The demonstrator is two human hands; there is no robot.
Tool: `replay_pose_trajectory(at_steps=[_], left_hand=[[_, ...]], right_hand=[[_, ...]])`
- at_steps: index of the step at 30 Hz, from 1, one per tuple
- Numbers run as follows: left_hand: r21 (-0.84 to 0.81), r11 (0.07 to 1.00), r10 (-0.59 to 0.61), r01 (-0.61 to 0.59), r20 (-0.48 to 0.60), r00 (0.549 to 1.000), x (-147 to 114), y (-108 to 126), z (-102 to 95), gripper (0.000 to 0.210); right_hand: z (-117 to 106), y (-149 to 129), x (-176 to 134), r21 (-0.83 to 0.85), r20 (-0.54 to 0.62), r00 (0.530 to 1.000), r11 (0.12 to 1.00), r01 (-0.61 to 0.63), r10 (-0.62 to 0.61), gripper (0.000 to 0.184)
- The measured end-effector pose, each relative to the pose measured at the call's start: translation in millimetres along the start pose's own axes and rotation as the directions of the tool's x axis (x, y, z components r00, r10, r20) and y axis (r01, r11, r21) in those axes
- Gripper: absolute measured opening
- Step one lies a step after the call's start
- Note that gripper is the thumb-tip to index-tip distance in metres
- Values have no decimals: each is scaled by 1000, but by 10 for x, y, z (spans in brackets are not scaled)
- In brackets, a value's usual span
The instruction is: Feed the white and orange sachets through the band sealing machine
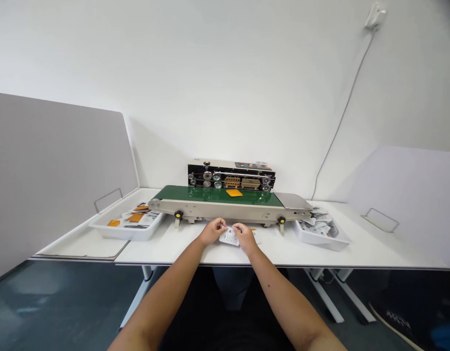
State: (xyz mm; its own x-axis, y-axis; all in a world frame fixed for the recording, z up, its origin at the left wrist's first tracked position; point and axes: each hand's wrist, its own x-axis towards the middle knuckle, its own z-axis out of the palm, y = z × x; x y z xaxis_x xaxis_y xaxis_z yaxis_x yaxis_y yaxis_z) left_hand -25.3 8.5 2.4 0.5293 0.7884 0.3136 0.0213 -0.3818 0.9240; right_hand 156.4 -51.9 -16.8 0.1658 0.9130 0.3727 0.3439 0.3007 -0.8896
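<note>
Both my hands pinch the upper edge of a small white printed pouch (229, 237) just above the table's front part. My left hand (213, 231) has its fingers closed at the left corner, and my right hand (245, 237) grips the right corner. A bit of orange shows just behind my right hand, mostly hidden by it. Beyond my hands stands a band sealing machine with a green conveyor belt (188, 194). One orange pouch (234, 193) lies flat on that belt, in front of the rollers (217, 180).
To the left, a white bin (137, 235) holds orange and white pouches. A second white bin (323, 240), at the right end of the conveyor, is heaped with white pouches. Grey partitions (56, 165) flank the white table (166, 253). A cable (347, 105) runs down the wall.
</note>
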Motion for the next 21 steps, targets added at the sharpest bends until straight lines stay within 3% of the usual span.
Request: replay_pose_trajectory(at_steps=[3, 6, 8, 10, 12, 14, 15, 17, 19, 21], left_hand=[[-34, 999, -27, 26, -31, 999, -4, 36, -10, 40], [-43, 999, -21, 17, -82, 996, 3, 52, -26, 42], [-45, 999, 5, -9, -98, 995, 10, 52, -28, 42], [-56, 998, 16, -21, -92, 996, 13, 55, -24, 43], [-66, 998, 11, -17, -91, 996, 9, 68, -18, 45], [-62, 998, 2, -8, -95, 995, -1, 85, -15, 46], [-58, 998, 1, -6, -96, 995, -5, 92, -16, 46], [-44, 999, 1, -5, -90, 996, -12, 95, -17, 46], [-32, 999, 9, -12, -84, 996, -12, 81, -19, 45], [-32, 999, 18, -21, -81, 997, -4, 55, -19, 43]], right_hand=[[-1, -33, -59, 7, 31, 999, 1000, 26, -26, 29], [-37, -111, -116, -97, 162, 984, 991, 90, -74, 25], [-144, -199, -71, -130, 255, 964, 985, 112, -76, 24], [-361, -330, 91, -90, 255, 966, 993, 71, -46, 25], [-693, -493, 363, -6, 108, 994, 1000, 3, -2, 31], [-1102, -650, 690, 84, -169, 985, 996, -17, 31, 38], [-1313, -711, 850, 118, -335, 942, 993, 5, 35, 40], [-1691, -779, 1120, 158, -591, 804, 987, 26, 73, 41], [-1945, -778, 1307, 198, -687, 713, 980, -5, 143, 36], [-2039, -731, 1426, 229, -679, 709, 973, -41, 190, 28]])
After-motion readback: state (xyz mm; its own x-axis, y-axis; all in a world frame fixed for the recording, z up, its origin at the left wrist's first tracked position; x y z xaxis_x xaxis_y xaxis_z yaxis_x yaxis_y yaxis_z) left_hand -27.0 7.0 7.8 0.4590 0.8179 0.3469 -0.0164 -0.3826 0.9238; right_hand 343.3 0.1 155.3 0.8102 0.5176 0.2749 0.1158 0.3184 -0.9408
